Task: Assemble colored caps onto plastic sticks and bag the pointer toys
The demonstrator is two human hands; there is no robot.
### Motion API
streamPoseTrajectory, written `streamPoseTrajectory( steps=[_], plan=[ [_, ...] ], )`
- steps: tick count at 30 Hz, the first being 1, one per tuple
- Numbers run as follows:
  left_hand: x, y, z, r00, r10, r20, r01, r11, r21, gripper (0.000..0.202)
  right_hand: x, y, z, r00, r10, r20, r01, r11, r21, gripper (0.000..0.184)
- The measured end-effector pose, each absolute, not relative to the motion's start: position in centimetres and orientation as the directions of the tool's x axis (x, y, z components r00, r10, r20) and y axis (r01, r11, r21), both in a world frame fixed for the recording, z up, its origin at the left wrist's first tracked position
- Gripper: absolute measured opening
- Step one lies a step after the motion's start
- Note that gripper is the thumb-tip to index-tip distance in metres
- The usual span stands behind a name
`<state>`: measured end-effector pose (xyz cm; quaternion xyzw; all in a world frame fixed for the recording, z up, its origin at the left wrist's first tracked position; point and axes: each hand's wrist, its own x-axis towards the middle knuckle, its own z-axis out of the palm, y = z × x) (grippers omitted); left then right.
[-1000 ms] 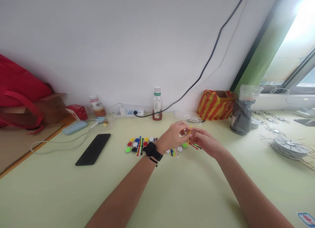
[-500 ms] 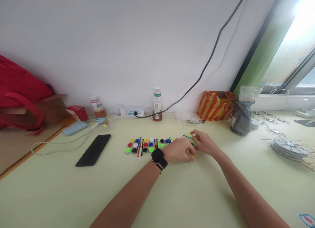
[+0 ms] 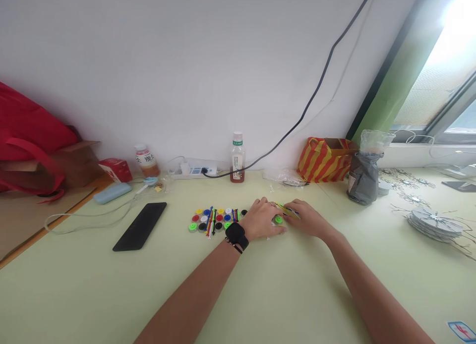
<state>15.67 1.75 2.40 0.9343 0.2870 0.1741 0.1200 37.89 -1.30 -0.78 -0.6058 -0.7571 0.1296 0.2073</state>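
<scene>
Small round discs (image 3: 220, 218) in several colours stand in rows on the table, with bundles of thin coloured plastic arrows (image 3: 210, 222) lying across them. My left hand (image 3: 260, 220), with a black watch at the wrist, lies over the right part of the rows. Its thumb and fingers are apart around a green-topped disc (image 3: 278, 219), and it hides other discs. Just to the right, my right hand (image 3: 305, 218) has its fingers closed on a bunch of coloured plastic arrows (image 3: 290, 212), tilted beside the green disc.
A black phone-like slab (image 3: 140, 226) lies at left, near a white cable and a blue case (image 3: 112, 193). Behind stand a drink bottle (image 3: 237, 158), a power strip (image 3: 193, 171) and a striped bag (image 3: 326, 159). Stacked grey discs (image 3: 435, 224) are at far right.
My left hand has spread its fingers and shifted slightly left, baring the green disc. The arrows in my right hand have tilted and gathered closer together.
</scene>
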Motion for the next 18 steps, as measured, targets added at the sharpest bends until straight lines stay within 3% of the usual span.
streamPoseTrajectory(
  steps=[9,13,18],
  plan=[
    [15.5,2.1,2.2,0.777,0.571,0.267,0.459,-0.803,0.381,0.031,37.5,-1.7,-0.2,-0.184,0.980,0.075,0.850,0.197,-0.488,0.011],
    [15.5,2.4,1.8,0.782,0.545,0.302,0.403,-0.812,0.423,0.017,37.5,-1.9,-0.2,-0.181,0.982,0.046,0.831,0.178,-0.527,0.011],
    [15.8,2.5,1.2,0.749,0.587,0.309,0.459,-0.795,0.396,0.017,37.5,-1.8,-0.2,-0.173,0.982,0.072,0.840,0.185,-0.511,0.011]
  ],
)
